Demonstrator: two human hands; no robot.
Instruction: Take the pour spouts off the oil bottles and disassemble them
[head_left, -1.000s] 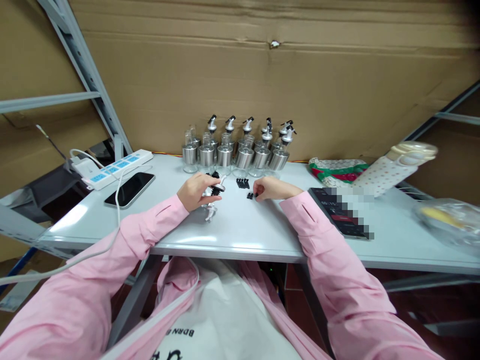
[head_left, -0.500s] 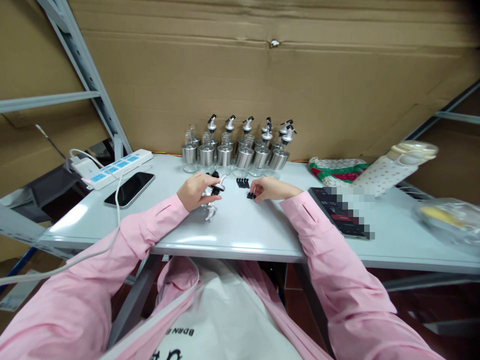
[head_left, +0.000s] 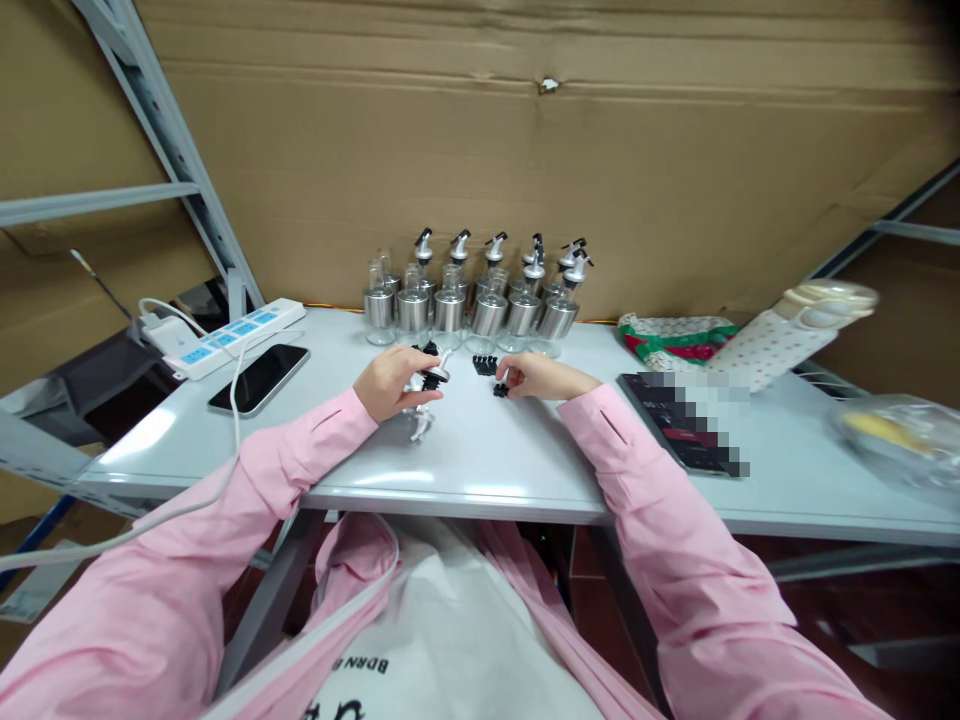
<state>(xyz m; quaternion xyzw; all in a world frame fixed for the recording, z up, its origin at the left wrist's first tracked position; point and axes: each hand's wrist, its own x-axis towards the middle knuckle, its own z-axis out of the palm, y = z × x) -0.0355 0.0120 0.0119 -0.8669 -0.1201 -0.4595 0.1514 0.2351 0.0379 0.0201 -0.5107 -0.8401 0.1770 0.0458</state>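
My left hand point(head_left: 390, 384) is closed around a silver-and-black bottle pourer point(head_left: 436, 376), its spout pointing up and right. More silver pourer spouts point(head_left: 420, 424) lie on the table under and in front of that hand. My right hand point(head_left: 534, 375) is closed in a pinch, thumb and forefinger down at a small black cap point(head_left: 500, 390) beside other small black pieces. Just behind it, several like black caps point(head_left: 485, 365) stand in a row. The fingertips partly hide what they pinch.
Glass bottles with steel sleeves point(head_left: 449, 311) stand along the cardboard point(head_left: 525, 180) at the back, some topped with pourers. A phone point(head_left: 260, 379) and power strip point(head_left: 234, 338) lie left. A tablet-like device point(head_left: 675, 425), dotted bottle point(head_left: 780, 340) and plastic-wrapped bowl point(head_left: 900, 440) are right.
My right hand has shifted slightly left, its fingertips closer over the small black pieces. My left hand keeps the pourer in the same place.
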